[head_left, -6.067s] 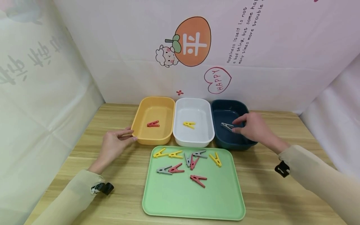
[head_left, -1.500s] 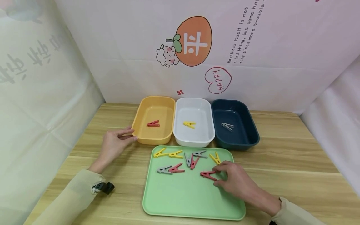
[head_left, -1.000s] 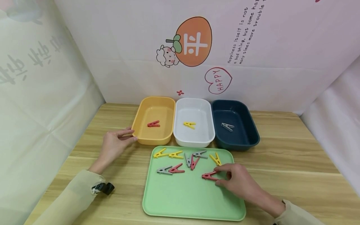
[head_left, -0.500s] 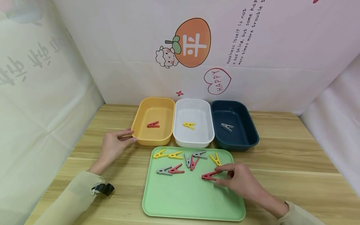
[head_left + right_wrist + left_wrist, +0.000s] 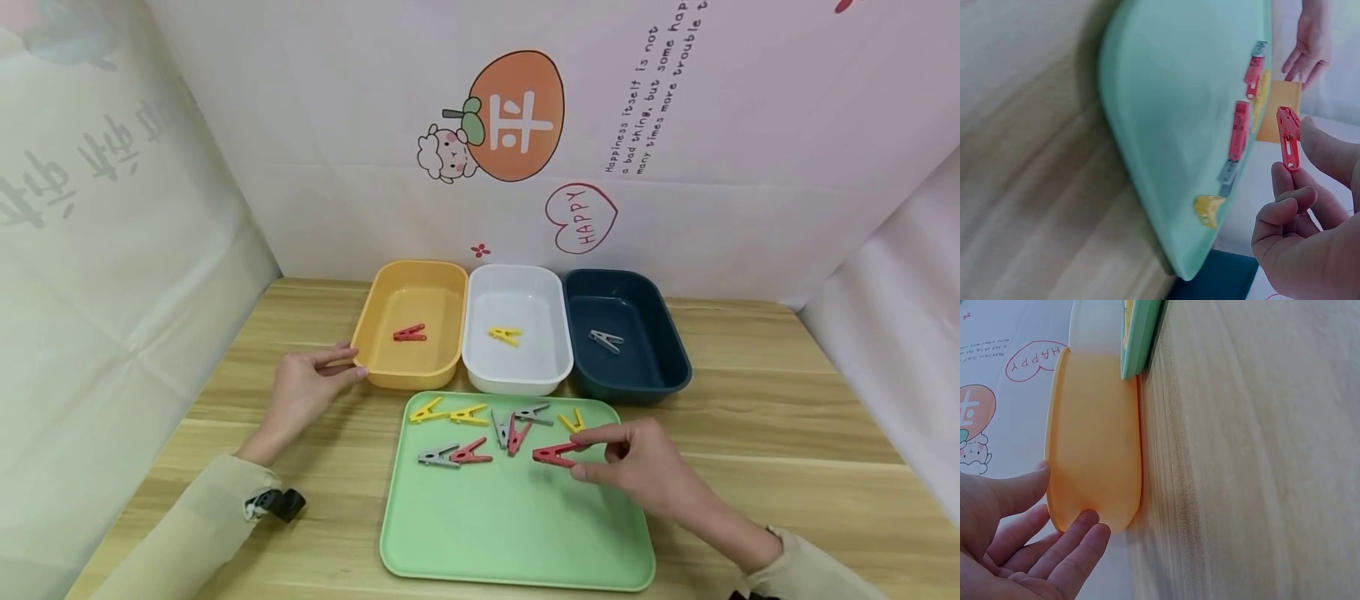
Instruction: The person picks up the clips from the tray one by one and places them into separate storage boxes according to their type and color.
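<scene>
My right hand (image 5: pixel 648 471) pinches a red clothespin (image 5: pixel 553 455) between thumb and fingers, just over the green tray (image 5: pixel 517 533). In the right wrist view this red clothespin (image 5: pixel 1289 140) hangs apart from the tray surface. My left hand (image 5: pixel 303 396) touches the near left end of the yellow bin (image 5: pixel 408 377), its fingers fairly straight against the outer wall in the left wrist view. Several yellow, grey and red clothespins lie on the tray, among them a red clothespin (image 5: pixel 470 451) and a grey clothespin (image 5: pixel 437 456). A yellow clothespin (image 5: pixel 573 421) lies just beyond my right fingers.
Side by side behind the tray stand the yellow bin, a white bin (image 5: pixel 517 385) and a dark blue bin (image 5: pixel 637 392). They hold one red, one yellow and one grey clothespin respectively. A printed white cloth (image 5: pixel 337 208) rises behind them from the wooden table (image 5: pixel 750 367).
My right hand has left the dark blue bin, where a grey clothespin lies, and taken a red clothespin on the tray. It has just lifted it slightly. My left hand has stayed put.
</scene>
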Motion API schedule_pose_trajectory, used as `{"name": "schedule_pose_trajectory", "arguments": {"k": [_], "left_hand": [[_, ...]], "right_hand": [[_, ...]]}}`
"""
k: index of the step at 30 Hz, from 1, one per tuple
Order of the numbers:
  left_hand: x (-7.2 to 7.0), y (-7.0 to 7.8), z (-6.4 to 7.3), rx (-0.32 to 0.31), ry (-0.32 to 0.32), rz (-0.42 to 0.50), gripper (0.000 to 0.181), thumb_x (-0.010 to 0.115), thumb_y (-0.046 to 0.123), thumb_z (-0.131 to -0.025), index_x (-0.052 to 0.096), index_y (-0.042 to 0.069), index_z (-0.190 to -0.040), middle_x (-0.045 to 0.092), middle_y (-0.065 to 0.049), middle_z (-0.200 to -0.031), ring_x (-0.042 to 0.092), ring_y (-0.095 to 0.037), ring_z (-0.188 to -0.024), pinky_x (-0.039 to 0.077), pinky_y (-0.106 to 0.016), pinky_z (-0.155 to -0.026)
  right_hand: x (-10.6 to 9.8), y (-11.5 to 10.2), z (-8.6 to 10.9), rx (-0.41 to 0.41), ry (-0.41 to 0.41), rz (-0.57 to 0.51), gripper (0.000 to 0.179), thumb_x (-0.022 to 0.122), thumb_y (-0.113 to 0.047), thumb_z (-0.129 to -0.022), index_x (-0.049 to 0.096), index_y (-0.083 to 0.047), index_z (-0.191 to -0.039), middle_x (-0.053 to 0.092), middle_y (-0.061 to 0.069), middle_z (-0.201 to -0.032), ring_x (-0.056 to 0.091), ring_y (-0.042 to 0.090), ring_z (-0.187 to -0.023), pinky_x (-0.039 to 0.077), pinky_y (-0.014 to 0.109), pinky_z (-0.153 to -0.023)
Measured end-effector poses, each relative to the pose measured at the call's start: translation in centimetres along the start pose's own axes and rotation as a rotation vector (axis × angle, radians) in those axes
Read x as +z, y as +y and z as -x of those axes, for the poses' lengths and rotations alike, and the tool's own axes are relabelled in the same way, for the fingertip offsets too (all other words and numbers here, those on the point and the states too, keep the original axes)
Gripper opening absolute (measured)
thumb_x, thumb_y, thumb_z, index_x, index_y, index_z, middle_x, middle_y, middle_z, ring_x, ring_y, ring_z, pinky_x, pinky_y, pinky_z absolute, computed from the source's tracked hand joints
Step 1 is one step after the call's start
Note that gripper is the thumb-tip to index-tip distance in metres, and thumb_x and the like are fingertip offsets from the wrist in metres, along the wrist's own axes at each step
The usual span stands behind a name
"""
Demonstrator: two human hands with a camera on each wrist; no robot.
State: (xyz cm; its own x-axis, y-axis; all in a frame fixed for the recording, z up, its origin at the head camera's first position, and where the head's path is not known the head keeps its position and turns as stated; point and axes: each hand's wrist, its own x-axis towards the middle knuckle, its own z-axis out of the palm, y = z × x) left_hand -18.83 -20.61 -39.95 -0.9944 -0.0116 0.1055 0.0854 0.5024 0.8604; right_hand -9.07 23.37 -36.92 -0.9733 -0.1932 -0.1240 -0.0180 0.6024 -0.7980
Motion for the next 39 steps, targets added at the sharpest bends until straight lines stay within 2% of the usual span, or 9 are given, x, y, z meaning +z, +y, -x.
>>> {"name": "schedule_pose_trajectory", "arguments": {"k": [10,16,26,32,35,39], "left_hand": [[0.1,-0.1,0.0,0.009,-0.004,0.02,0.039,0.085,0.017,-0.093,0.075,-0.002,-0.125,0.061,-0.016,-0.145,0.074,-0.032,-0.108,0.061,-0.021,-0.075],[0.1,-0.3,0.0,0.013,-0.006,0.016,0.039,0.085,0.017,-0.093,0.075,-0.002,-0.126,0.061,-0.016,-0.145,0.075,-0.031,-0.108,0.062,-0.022,-0.075],[0.2,-0.4,0.0,0.003,-0.011,0.024,0.04,0.085,0.017,-0.093,0.074,-0.001,-0.127,0.061,-0.015,-0.145,0.075,-0.03,-0.106,0.062,-0.023,-0.076],[0.2,-0.4,0.0,0.008,0.0,0.026,0.04,0.085,0.015,-0.092,0.074,-0.002,-0.126,0.061,-0.016,-0.144,0.075,-0.031,-0.107,0.062,-0.023,-0.075],[0.2,-0.4,-0.1,0.013,0.003,0.029,0.039,0.085,0.014,-0.092,0.074,-0.003,-0.125,0.062,-0.017,-0.144,0.075,-0.032,-0.107,0.062,-0.023,-0.075],[0.2,-0.3,-0.2,0.02,0.008,0.028,0.039,0.086,0.014,-0.092,0.074,-0.003,-0.125,0.062,-0.017,-0.143,0.075,-0.032,-0.107,0.062,-0.022,-0.075]], "right_hand": [[-1.1,-2.5,-1.3,-0.003,-0.004,-0.069,0.035,0.094,-0.02,-0.081,0.083,-0.008,-0.112,0.041,0.0,-0.058,0.038,0.016,-0.053,0.025,0.025,-0.045],[-1.7,-4.3,-2.4,-0.046,-0.002,-0.029,0.033,0.093,-0.02,-0.083,0.083,-0.009,-0.113,0.045,0.001,-0.06,0.042,0.019,-0.055,0.026,0.025,-0.045],[-2.6,-6.8,-5.3,-0.133,0.019,0.061,0.035,0.089,-0.02,-0.088,0.081,-0.007,-0.12,0.057,0.007,-0.074,0.052,0.027,-0.072,0.033,0.027,-0.051],[-2.6,-8.0,-7.3,-0.133,0.037,0.071,0.033,0.089,-0.021,-0.089,0.081,-0.009,-0.119,0.057,0.01,-0.074,0.052,0.029,-0.075,0.035,0.026,-0.053],[-2.5,-8.7,-8.3,-0.127,0.04,0.063,0.034,0.089,-0.02,-0.089,0.081,-0.009,-0.12,0.059,0.011,-0.08,0.052,0.03,-0.081,0.035,0.026,-0.055],[-2.2,-9.4,-9.6,-0.114,0.036,0.052,0.035,0.088,-0.02,-0.09,0.081,-0.01,-0.122,0.068,0.009,-0.093,0.052,0.03,-0.084,0.037,0.027,-0.056]]}}
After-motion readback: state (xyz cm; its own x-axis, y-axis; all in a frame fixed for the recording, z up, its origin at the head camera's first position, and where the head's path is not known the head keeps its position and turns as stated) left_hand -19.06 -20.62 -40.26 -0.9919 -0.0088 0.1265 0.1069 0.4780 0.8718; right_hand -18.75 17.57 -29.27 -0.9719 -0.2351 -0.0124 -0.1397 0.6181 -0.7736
